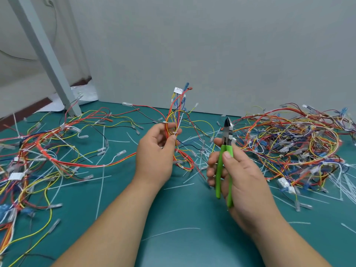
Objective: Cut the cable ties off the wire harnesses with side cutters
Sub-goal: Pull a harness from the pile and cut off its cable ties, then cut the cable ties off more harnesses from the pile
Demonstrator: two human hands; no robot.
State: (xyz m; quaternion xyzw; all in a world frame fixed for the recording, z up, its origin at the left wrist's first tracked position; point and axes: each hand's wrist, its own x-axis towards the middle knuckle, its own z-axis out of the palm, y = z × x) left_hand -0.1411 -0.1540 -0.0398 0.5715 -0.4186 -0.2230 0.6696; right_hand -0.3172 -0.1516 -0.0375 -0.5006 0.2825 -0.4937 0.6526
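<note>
My left hand (156, 151) pinches a wire harness (178, 110) of red, yellow, blue and white wires and holds it upright above the green mat. A white connector (178, 90) tops the harness. A white cable tie (175, 133) sits at my thumb and fingertips. To the right, my right hand (238, 170) grips green-handled side cutters (224, 166). Their dark jaws (228, 125) point up, closed or nearly so, a short way from the harness and apart from it.
Tangled harnesses lie heaped at the left (38, 151) and at the right (300, 139). Cut white tie strips (102, 182) are scattered over the green mat (173, 218). A grey slanted post (48, 58) stands at the back left, and a grey wall (212, 54) runs behind.
</note>
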